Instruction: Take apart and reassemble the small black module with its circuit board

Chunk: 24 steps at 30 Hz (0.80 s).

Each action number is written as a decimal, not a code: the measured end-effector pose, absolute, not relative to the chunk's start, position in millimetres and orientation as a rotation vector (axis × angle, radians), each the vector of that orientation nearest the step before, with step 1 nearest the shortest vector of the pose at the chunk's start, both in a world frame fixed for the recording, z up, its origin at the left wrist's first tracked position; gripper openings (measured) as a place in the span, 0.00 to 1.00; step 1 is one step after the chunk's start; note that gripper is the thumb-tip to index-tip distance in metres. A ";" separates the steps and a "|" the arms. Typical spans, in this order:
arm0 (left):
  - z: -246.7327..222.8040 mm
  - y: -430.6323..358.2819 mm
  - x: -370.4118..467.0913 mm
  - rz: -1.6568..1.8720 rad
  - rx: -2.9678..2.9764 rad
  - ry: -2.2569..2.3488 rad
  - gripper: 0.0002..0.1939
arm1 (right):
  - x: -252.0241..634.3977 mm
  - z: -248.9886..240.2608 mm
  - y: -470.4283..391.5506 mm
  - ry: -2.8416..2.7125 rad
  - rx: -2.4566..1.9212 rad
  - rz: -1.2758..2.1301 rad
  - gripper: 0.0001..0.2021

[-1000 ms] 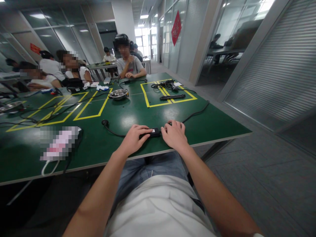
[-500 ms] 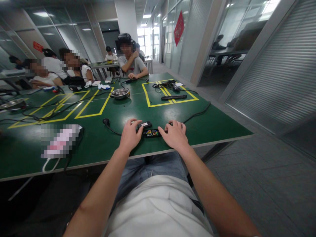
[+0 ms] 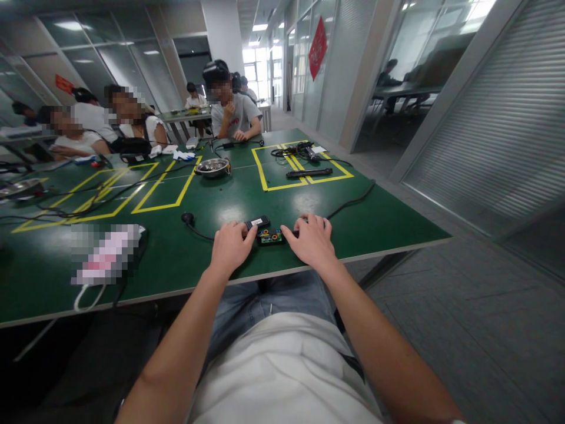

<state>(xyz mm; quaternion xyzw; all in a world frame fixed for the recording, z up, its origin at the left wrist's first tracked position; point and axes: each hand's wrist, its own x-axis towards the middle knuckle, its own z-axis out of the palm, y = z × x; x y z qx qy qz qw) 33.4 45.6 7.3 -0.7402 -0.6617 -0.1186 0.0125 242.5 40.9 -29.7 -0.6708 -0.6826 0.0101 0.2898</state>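
An opened black power adapter [image 3: 271, 237] lies near the table's front edge, its circuit board with ring-shaped coils facing up. Its black cover [image 3: 258, 222], bearing a white label, rests just behind it. At the adapter's left end is my left hand [image 3: 230, 250], its thumb against the casing and fingers bent where the plug cord [image 3: 200, 234] comes in. My right hand [image 3: 312, 240] grips the right end, thumb by the board and fingers curled over the other cable [image 3: 353, 205]. The fingertips' exact contact is partly hidden.
A steel bowl [image 3: 213, 168] stands farther back. Within yellow tape at the right lie a black bar [image 3: 309, 173] and coiled cables [image 3: 291, 151]. A blurred pink-and-white object [image 3: 108, 256] is at the left. Across the table sits a person [image 3: 236, 112] wearing a headset.
My left fingers have drawn in slightly, off the cover and toward the adapter's left end. My right hand stays almost still. The person opposite has shifted an arm toward the chin.
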 end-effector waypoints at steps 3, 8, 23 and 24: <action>8.2 46.9 33.0 -0.324 -2.345 -2.068 0.25 | 242.5 -28.7 40.9 -1.828 -1.807 0.033 0.20; 8.2 48.0 31.4 -0.300 -2.421 -2.030 0.28 | 242.8 -25.7 39.4 -1.843 -1.826 0.053 0.19; -4.1 57.6 28.7 -0.642 -2.544 -1.925 0.19 | 244.8 -18.6 37.4 -1.880 -1.883 0.102 0.19; -4.5 59.3 28.0 -0.669 -2.505 -1.974 0.18 | 245.1 -19.1 37.5 -1.885 -1.879 0.093 0.18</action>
